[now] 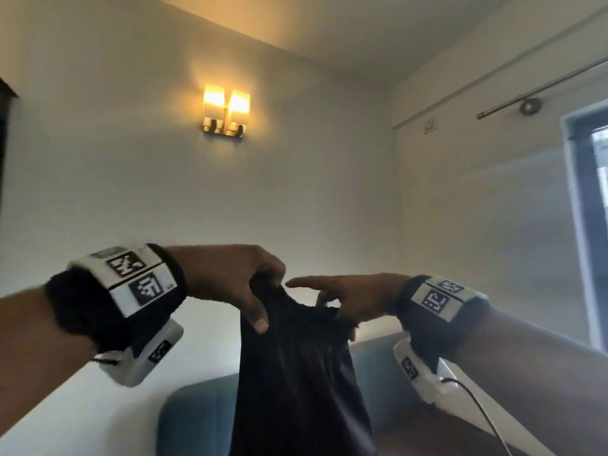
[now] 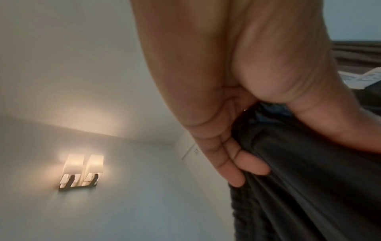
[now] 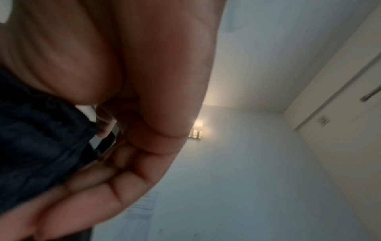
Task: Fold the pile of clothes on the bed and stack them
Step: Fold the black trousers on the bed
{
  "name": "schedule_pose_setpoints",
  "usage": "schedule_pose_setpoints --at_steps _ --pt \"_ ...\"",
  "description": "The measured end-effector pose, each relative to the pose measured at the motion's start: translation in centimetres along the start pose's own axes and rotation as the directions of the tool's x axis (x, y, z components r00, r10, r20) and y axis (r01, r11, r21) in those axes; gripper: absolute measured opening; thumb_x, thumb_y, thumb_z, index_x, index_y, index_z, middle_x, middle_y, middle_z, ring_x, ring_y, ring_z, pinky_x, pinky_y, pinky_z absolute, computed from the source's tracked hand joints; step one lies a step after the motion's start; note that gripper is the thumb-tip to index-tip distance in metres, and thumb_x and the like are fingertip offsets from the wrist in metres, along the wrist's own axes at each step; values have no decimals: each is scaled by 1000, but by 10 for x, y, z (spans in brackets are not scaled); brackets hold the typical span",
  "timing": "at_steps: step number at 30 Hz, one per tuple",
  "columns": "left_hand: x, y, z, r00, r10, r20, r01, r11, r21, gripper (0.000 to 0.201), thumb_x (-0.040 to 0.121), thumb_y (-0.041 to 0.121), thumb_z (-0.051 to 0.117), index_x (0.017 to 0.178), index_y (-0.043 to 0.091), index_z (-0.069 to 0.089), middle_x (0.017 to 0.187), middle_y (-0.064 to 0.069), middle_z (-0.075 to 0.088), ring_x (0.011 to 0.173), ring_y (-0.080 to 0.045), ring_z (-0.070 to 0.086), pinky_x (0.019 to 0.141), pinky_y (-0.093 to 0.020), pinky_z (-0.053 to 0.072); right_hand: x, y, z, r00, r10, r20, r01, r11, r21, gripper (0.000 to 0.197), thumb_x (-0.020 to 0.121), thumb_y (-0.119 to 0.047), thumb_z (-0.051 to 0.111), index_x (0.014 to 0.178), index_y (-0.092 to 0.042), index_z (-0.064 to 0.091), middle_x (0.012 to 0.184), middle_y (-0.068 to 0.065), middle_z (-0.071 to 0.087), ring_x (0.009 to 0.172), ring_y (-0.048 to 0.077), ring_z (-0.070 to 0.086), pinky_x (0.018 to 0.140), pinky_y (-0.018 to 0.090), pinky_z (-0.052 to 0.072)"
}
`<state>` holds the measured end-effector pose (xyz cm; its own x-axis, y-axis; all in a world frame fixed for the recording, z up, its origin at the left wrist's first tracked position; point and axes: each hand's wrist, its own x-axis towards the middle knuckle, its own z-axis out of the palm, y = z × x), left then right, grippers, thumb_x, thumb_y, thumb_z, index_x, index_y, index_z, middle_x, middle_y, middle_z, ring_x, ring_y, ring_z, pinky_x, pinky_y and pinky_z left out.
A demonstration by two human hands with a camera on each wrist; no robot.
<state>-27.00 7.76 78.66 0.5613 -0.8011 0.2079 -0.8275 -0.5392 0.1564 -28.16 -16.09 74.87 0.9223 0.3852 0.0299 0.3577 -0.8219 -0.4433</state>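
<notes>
A black garment (image 1: 296, 373) hangs in the air in front of me, held up by its gathered top edge. My left hand (image 1: 243, 284) grips the left part of that edge, thumb in front and fingers curled behind the cloth (image 2: 299, 171). My right hand (image 1: 342, 301) pinches the right part of the edge with its index finger stretched out toward the left hand. In the right wrist view the dark fabric (image 3: 41, 138) lies against the curled fingers (image 3: 86, 195). The pile of clothes and the bed surface are out of view.
A teal padded headboard (image 1: 194, 419) stands behind the hanging garment. A lit wall lamp (image 1: 225, 111) glows on the white wall above. A window (image 1: 589, 225) and curtain rod (image 1: 539, 90) are at the right. A dark wardrobe edge (image 1: 5, 133) shows at far left.
</notes>
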Motion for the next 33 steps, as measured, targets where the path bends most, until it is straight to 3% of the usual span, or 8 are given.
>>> schedule_pose_setpoints --at_steps 4,7,11,14,21,26,29,33 --pt "-28 -6 -6 992 -108 70 91 974 208 43 62 18 91 91 19 60 77 14 59 70 -3 54 57 -16 39 31 -10 35 987 -87 138 68 988 136 89 82 16 60 147 -39 34 120 -1 58 89 30 69 68 34 60" --pt "-47 -13 -7 974 -170 149 110 932 347 39 60 30 91 87 37 63 88 27 55 87 -2 55 71 -21 47 47 -18 63 965 -103 242 72 988 134 55 86 12 60 124 -27 55 107 8 65 75 29 68 70 35 58" --pt "-74 -27 -10 959 -257 120 174 867 467 48 43 83 70 71 46 56 91 31 53 87 0 55 79 -33 48 57 -30 101 895 -28 446 20 1000 23 22 96 -13 54 115 -21 62 102 8 72 76 29 70 79 42 57" --pt "-97 -43 -7 952 -292 91 228 876 424 62 53 101 44 66 44 62 93 22 60 92 -2 59 89 -37 49 62 -40 102 920 98 379 -42 987 -152 16 96 -28 56 110 -32 61 112 8 70 83 33 73 80 45 57" --pt "-140 -66 45 949 -310 60 295 937 188 44 57 80 66 72 38 70 122 33 49 110 7 52 85 -19 43 54 -44 92 955 98 279 -28 969 -245 14 96 -22 57 103 -21 70 89 -11 70 73 19 70 65 35 59" --pt "-149 -82 96 932 -349 98 340 935 99 34 74 59 75 75 26 68 72 17 62 70 -1 58 68 -21 44 41 -34 125 962 68 264 23 944 -329 14 95 -21 58 90 -22 71 62 -11 69 57 9 67 58 27 56" --pt "-154 -102 128 942 -329 66 318 938 140 36 76 56 65 77 20 65 76 6 60 73 -8 58 73 -28 49 34 -16 156 971 78 226 7 936 -352 18 94 -18 53 87 -17 69 55 -9 66 40 6 57 48 25 53" --pt "-155 -121 187 783 -493 380 321 842 434 36 84 44 56 95 11 64 96 -7 66 87 -25 64 82 -41 54 27 1 203 951 85 298 43 915 -401 19 93 -18 56 76 -17 64 53 -7 64 40 12 58 54 33 55"
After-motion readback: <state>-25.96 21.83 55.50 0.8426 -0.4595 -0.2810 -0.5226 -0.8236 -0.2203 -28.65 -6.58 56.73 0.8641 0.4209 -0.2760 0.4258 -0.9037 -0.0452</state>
